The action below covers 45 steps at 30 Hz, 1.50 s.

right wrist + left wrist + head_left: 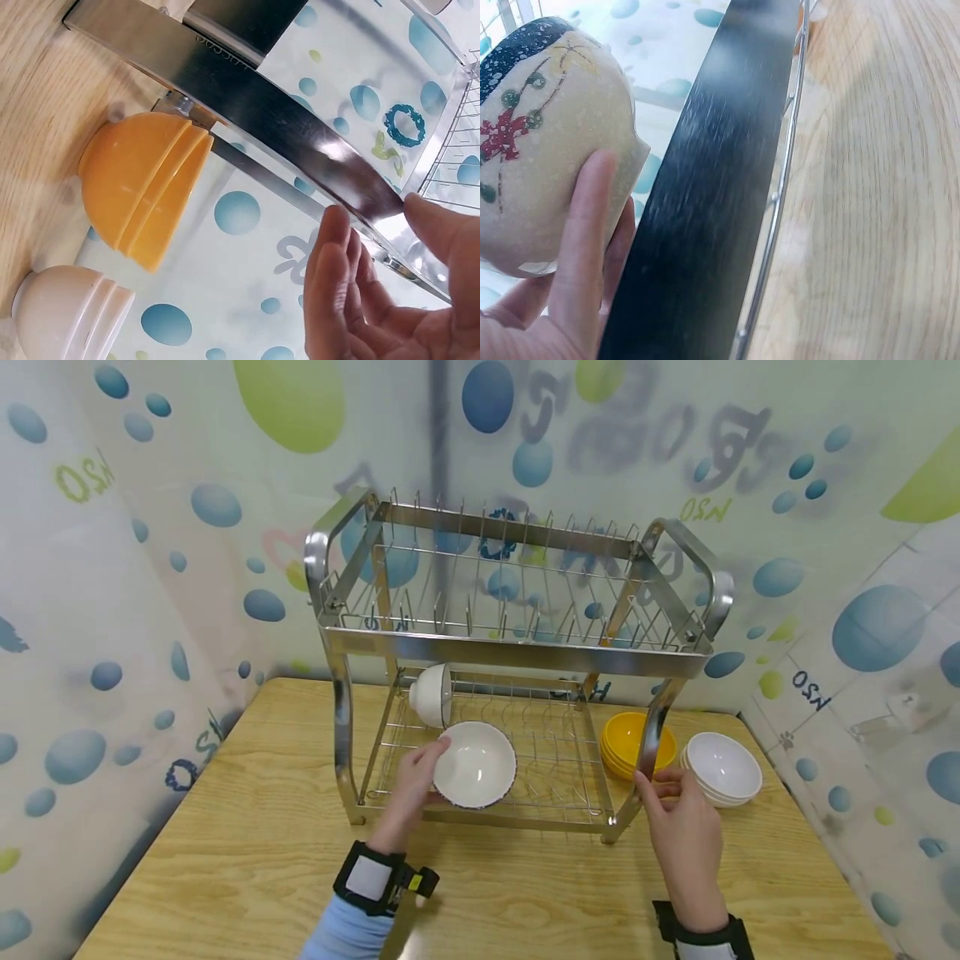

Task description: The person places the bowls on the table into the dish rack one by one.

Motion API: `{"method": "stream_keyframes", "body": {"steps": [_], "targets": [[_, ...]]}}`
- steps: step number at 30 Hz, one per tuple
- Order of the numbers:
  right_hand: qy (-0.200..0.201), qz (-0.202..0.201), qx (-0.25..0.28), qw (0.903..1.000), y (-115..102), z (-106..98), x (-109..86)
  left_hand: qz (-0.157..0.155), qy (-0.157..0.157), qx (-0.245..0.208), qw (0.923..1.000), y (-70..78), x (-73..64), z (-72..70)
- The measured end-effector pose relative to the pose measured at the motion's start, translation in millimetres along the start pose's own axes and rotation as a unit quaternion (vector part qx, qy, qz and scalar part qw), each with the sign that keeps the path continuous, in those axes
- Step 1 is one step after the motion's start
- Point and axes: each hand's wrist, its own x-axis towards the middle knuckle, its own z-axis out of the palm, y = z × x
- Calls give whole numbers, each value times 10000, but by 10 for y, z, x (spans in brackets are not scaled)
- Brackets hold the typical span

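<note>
My left hand [411, 781] grips a white bowl [476, 764] by its left side, just above the front edge of the dish rack's lower tier. In the left wrist view, the bowl's outside [562, 180] carries red flowers, green dots and a dark speckled band. My right hand [684, 827] pinches the front right leg of the metal dish rack [487, 650] between thumb and fingers; the right wrist view shows the leg [300, 142] at the fingertips. Another white bowl [431, 696] stands on its side at the lower tier's back left.
Right of the rack are stacked yellow bowls [628, 739], partly behind the leg, and stacked white bowls [723, 767]. Upright wire dividers line the upper tier. A wooden table [525, 893] carries everything, with a patterned curtain [202, 435] behind.
</note>
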Motion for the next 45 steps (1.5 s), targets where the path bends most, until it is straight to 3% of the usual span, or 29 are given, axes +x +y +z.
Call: {"method": "stream_keyframes", "body": {"steps": [11, 18, 22, 25, 29, 33, 37, 41, 45], "targets": [[-345, -145, 238, 9990, 21, 74, 6, 3, 214, 88, 9997, 3, 31, -146], [-872, 3, 628, 9942, 31, 119, 32, -133, 280, 31, 9995, 42, 24, -208], [-1106, 47, 813, 9905, 34, 130, 34, -3, 259, -8, 9997, 59, 16, -236], [-1184, 37, 793, 9898, 34, 141, 35, 62, 276, -12, 9996, 57, 27, -258], [-1306, 91, 738, 9886, 33, 146, 40, -82, 351, 71, 9993, 59, 51, -274], [-1450, 145, 725, 9867, 30, 142, 48, -118, 462, 244, 9986, 82, 59, -272], [-1536, 172, 695, 9855, 24, 147, 52, 172, 620, 560, 9964, 115, 38, -266], [-1593, 206, 674, 9847, 22, 154, 50, 486, 838, 1197, 9881, 157, 21, -259], [-1586, 233, 661, 9848, 20, 153, 48, 706, 995, 1558, 9802, 230, 22, -233]]}}
